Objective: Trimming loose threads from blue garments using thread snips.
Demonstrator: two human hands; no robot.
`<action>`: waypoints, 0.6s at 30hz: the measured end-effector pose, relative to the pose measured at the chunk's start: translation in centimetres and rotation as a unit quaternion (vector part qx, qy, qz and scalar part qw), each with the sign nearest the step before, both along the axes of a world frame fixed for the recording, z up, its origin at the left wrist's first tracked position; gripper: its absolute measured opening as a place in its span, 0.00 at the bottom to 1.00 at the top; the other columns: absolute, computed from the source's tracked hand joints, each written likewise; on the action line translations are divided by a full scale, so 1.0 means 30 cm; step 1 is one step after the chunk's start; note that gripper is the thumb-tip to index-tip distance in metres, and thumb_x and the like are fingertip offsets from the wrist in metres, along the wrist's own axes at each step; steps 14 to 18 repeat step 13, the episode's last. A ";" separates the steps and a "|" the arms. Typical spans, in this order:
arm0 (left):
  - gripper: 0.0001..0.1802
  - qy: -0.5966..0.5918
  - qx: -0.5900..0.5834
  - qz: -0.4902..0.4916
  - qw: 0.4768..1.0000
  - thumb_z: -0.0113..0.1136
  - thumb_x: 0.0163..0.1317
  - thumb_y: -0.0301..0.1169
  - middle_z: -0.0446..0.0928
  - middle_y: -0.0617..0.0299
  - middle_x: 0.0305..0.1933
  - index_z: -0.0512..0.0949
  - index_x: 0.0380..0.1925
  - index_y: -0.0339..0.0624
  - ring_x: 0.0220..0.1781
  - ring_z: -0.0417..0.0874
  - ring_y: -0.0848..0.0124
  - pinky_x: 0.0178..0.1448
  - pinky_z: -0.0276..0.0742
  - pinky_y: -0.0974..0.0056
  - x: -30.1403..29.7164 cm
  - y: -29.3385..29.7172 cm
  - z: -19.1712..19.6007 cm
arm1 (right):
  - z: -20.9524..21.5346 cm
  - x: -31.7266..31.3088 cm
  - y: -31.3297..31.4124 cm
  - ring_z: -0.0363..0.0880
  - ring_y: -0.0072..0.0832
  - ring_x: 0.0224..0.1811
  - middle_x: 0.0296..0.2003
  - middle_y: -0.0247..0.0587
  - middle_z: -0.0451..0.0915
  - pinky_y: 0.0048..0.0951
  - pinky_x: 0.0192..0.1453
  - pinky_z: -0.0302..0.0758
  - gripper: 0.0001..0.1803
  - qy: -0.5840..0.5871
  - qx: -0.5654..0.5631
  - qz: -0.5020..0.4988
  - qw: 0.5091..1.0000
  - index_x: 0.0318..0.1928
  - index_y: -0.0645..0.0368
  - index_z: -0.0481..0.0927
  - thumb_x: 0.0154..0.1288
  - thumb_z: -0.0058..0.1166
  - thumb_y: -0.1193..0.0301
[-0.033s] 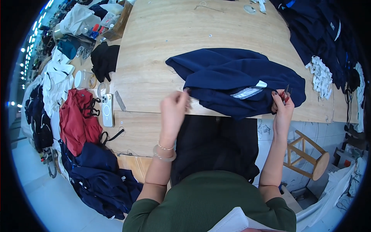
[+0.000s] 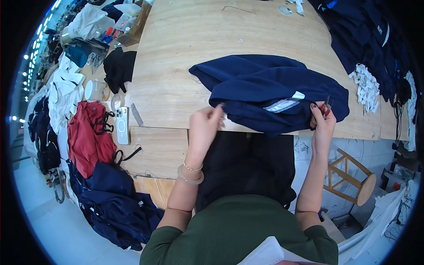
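A navy garment (image 2: 269, 84) lies bunched on the table in front of me, with a white strip (image 2: 285, 104) showing in its folds. My right hand (image 2: 323, 123) is closed at the garment's right side. It holds small red-handled snips (image 2: 327, 110), blades pointing away from me, and its fingers also pinch the cloth edge. My left hand (image 2: 205, 130) is curled by the garment's left edge, thumb and forefinger together. Its fingertips meet the cloth in the picture; whether they grip cloth, a thread or nothing I cannot make out.
On the left are a phone (image 2: 123, 126), a red garment (image 2: 90, 137), a tape roll (image 2: 118, 102) and a dark cloth pile (image 2: 115, 207). White scraps (image 2: 366, 88) and navy garments (image 2: 362, 39) lie on the right. A wooden stool (image 2: 353, 179) stands low on the right.
My left hand has shifted slightly right, toward the navy garment. My right hand, the snips and the garment look almost the same.
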State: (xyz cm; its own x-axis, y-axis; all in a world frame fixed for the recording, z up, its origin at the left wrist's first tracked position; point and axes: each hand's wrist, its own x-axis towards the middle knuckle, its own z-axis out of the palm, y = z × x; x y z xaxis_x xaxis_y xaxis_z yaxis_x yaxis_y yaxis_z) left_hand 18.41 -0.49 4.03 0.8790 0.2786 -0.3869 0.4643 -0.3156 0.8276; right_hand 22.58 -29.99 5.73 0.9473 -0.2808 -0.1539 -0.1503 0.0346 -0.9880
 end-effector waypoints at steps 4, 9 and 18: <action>0.09 0.027 -0.197 0.066 0.978 0.60 0.65 0.31 0.79 0.62 0.24 0.79 0.36 0.34 0.20 0.77 0.80 0.26 0.72 0.75 0.015 -0.054 -0.050 | 0.011 -0.004 0.009 0.55 0.08 0.20 0.22 0.20 0.67 0.16 0.24 0.49 0.02 0.005 -0.002 0.011 1.000 0.35 0.57 0.79 0.64 0.59 0.73; 0.08 -0.045 -0.339 0.158 0.926 0.61 0.65 0.31 0.78 0.63 0.31 0.76 0.35 0.38 0.33 0.80 0.80 0.29 0.74 0.76 0.000 -0.056 -0.076 | 0.014 -0.007 0.014 0.55 0.09 0.19 0.22 0.19 0.67 0.17 0.23 0.48 0.05 0.015 -0.074 0.015 0.997 0.40 0.59 0.79 0.66 0.57 0.72; 0.12 0.084 -0.473 0.181 0.858 0.63 0.64 0.33 0.79 0.64 0.37 0.74 0.44 0.45 0.36 0.82 0.74 0.35 0.78 0.74 -0.018 -0.050 -0.066 | 0.021 -0.005 0.037 0.61 0.10 0.26 0.24 0.22 0.70 0.15 0.30 0.58 0.03 -0.019 -0.146 0.018 0.989 0.38 0.57 0.80 0.65 0.58 0.72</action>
